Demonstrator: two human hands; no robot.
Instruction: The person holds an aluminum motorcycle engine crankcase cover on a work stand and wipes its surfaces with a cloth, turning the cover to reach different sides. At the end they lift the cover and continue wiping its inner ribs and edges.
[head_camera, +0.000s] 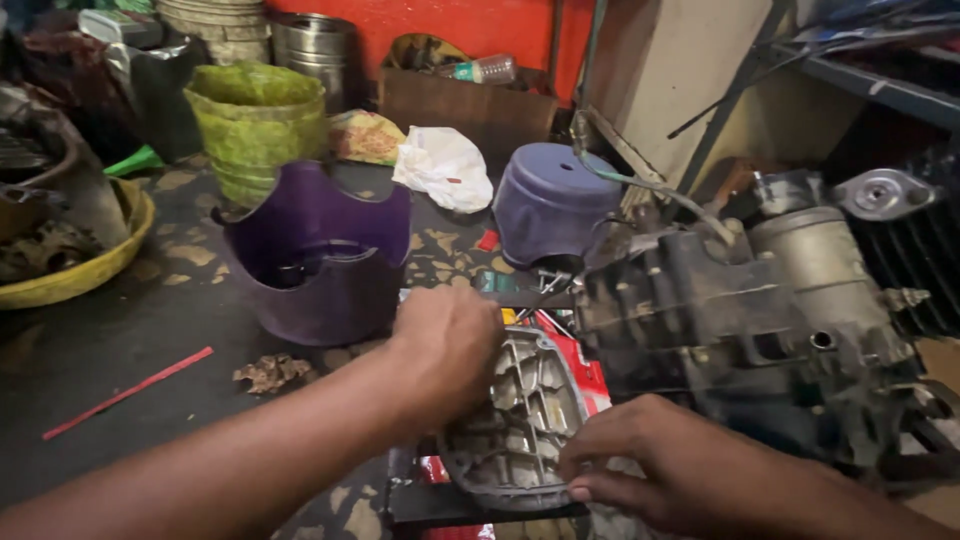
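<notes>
A grey ribbed metal engine cover lies inner side up on a dark board with red packaging under it. My left hand rests on the cover's upper left edge, fingers curled over it. My right hand grips the cover's lower right rim with pinched fingers. Just to the right stands a dirty grey motorcycle engine block, close to both hands.
A cut purple plastic tub sits left of the cover, an upturned blue-grey bucket behind it. A green bucket, a yellow basin of parts, a white bag and a red strip lie on the stained floor.
</notes>
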